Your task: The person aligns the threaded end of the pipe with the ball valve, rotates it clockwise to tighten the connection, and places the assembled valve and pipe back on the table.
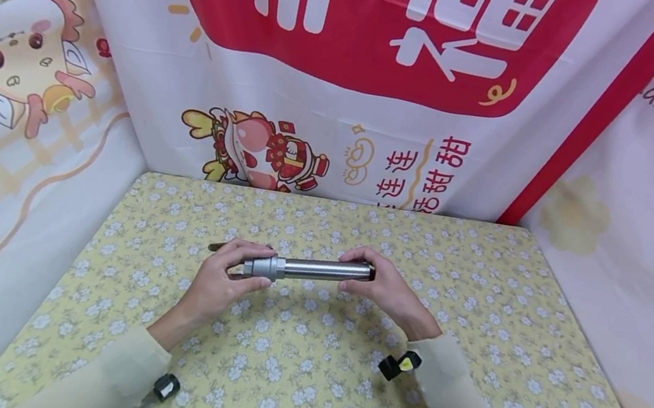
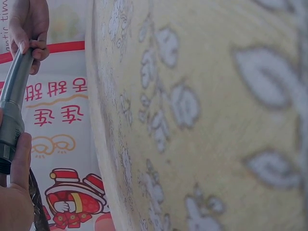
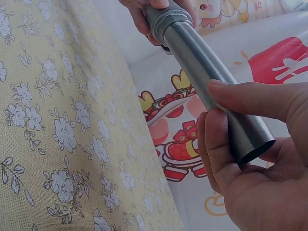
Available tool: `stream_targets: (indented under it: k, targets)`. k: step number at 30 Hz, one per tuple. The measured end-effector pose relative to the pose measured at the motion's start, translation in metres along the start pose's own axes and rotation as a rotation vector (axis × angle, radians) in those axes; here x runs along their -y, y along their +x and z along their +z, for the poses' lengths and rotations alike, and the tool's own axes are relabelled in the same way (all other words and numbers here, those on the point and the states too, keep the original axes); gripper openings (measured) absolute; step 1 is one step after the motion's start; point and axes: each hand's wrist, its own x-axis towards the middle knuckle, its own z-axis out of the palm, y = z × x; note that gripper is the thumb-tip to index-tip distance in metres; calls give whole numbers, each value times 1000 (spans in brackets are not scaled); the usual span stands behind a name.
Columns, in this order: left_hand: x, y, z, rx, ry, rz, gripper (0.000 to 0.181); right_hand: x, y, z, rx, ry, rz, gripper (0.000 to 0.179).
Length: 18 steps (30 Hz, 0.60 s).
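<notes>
A shiny steel pipe (image 1: 319, 270) lies nearly level between both hands, above the flowered cloth. My left hand (image 1: 221, 278) grips the grey collar-like fitting (image 1: 266, 267) at the pipe's left end, fingers on the far side and thumb on the near side. My right hand (image 1: 384, 287) holds the other end; in the right wrist view, its thumb and fingers curl round the tube (image 3: 204, 60) near a round, dark open end. A dark, narrow piece (image 2: 37, 199) shows beside my left hand in the left wrist view; its far tip pokes out past the knuckles in the head view.
A yellow cloth with white flowers (image 1: 286, 370) covers the table. White printed sheets hang behind it (image 1: 342, 113) and along the left (image 1: 42, 200) and right (image 1: 632, 284) sides. Black bands with small devices (image 1: 400, 366) sit at both wrists.
</notes>
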Motion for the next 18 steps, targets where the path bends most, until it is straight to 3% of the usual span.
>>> stream_targets:
  k: [18]
  targets:
    - [0,0,0,-2,-6,-4,46,-4,0,-3,41,7,-28,40]
